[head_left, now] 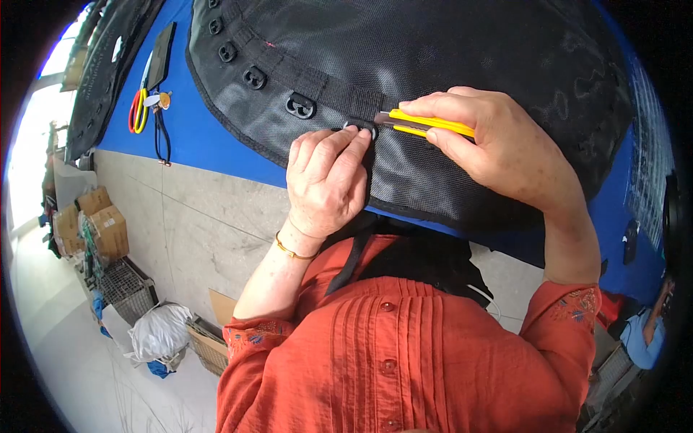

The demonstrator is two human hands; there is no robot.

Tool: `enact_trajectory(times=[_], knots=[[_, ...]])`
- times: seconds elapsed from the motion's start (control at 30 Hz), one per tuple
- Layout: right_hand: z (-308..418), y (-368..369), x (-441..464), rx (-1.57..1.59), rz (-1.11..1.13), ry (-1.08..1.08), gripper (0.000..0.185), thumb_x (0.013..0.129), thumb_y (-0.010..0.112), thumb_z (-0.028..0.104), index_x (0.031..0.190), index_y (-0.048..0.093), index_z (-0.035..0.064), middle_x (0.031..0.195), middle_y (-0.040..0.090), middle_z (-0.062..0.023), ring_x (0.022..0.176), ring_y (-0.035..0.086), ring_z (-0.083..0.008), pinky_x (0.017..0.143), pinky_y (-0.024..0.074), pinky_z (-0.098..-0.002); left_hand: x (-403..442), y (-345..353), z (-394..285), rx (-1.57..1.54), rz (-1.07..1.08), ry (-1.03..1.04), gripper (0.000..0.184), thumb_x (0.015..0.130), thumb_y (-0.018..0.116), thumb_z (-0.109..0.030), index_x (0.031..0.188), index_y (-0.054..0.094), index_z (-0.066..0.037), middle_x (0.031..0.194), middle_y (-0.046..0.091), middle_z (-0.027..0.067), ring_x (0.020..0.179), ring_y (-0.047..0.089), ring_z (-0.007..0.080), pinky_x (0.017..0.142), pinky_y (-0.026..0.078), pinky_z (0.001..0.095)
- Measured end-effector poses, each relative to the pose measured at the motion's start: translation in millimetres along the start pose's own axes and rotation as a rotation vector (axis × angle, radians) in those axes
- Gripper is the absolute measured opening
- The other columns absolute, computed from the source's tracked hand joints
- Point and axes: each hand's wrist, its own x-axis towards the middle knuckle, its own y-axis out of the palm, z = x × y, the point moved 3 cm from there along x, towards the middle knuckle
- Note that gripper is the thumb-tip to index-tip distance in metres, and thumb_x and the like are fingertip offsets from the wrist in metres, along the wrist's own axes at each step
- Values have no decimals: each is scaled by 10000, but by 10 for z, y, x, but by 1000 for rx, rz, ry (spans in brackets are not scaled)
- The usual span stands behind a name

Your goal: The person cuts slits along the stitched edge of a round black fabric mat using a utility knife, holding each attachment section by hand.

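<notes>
My right hand (498,141) is closed around a yellow utility knife (433,125), its blade pointing left. The blade tip is at a black strap on the black mesh fabric (462,65), close to my left fingertips. My left hand (328,169) presses its fingers onto the edge of the mesh, over a black plastic buckle (367,128) that is partly hidden. Whether those fingers pinch the buckle or only press on it is unclear. Several similar black buckles, such as one (300,105) just up and left, line the webbing along the curved edge.
On the blue table (216,155) at left lie scissors (138,108) with red and yellow handles and a black cord (163,137). Cardboard boxes (108,231), a black crate (128,289) and a white bag (162,333) stand on the floor. Another person's arm (655,321) shows at far right.
</notes>
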Motion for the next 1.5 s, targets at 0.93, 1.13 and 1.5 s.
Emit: enact_trajectory(times=[0.93,1.13,1.5], knots=[[49,10,69,89,26,67,375,983,710,-26,1347,752,54,1074,771,-123,940,749,-217,837,578,-318,30,0,-24,-23,-41,24,402,759,761,-59,1156,790,-4,1153,736,125,984,693,292,904,552,438],[36,74,70,117,-10,35,376,988,707,-28,1353,751,52,1040,756,-119,900,730,-205,814,567,-314,28,-4,-34,-36,-38,12,397,758,769,-57,1151,790,-7,1153,737,126,982,695,294,898,561,441],[18,62,83,108,4,23,357,999,701,-13,1347,751,48,1093,768,-130,956,750,-234,853,581,-339,22,2,-28,-25,-28,6,401,760,773,-62,1157,789,-10,1158,737,125,1000,697,298,914,558,444]])
